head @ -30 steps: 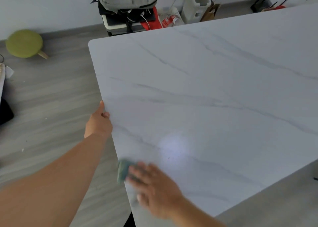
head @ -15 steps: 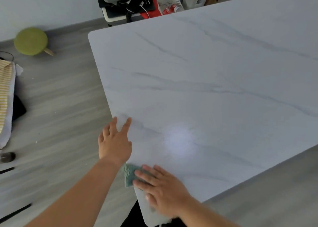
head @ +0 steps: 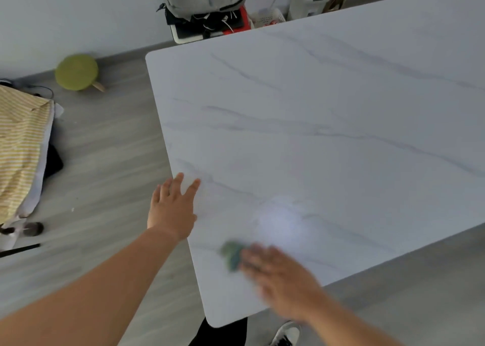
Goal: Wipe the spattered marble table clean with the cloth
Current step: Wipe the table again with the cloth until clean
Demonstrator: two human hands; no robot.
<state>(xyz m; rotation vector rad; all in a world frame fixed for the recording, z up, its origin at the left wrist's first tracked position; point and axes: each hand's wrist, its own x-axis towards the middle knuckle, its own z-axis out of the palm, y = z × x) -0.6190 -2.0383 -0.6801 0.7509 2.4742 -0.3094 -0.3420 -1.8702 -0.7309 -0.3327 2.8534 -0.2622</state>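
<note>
Presently mid-wipe: right hand (head: 282,280), blurred, fingers flat, presses green cloth (head: 231,256) on marble counter (head: 315,125) near its front corner; left hand (head: 172,209) spread flat at the edge. No spatter visible; far surface apparently unwiped

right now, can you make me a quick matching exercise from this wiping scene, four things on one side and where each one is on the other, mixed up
Things:
1. cloth
2. left hand
3. round green stool
4. striped yellow fabric

Places:
A. on the floor near the wall, beyond the table's far left corner
B. flat on the marble table's left edge
C. at the far left of the view
D. under the right hand's fingers, near the table's near corner

Pairs: 1-D, 2-B, 3-A, 4-C
</note>
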